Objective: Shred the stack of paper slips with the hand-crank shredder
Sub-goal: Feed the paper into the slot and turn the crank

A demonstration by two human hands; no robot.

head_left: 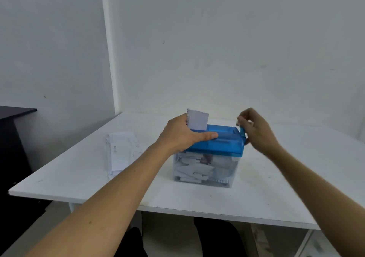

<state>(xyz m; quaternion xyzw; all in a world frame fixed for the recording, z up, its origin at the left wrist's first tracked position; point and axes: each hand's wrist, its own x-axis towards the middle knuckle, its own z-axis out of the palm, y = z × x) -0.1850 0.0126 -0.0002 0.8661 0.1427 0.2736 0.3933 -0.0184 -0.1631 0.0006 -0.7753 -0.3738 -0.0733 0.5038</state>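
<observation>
The left forearm (122, 181) and right forearm (308, 177) are bare along their whole visible length, the left one carrying two small dark specks on its upper side. The left grip (177, 132) and right grip (256, 130) are bare as well, the left thumb ending in a short, trimmed nail. Below the tabletop's (177, 201) near edge, both legs wear black trousers (217, 237), dim and hard to make out.
</observation>
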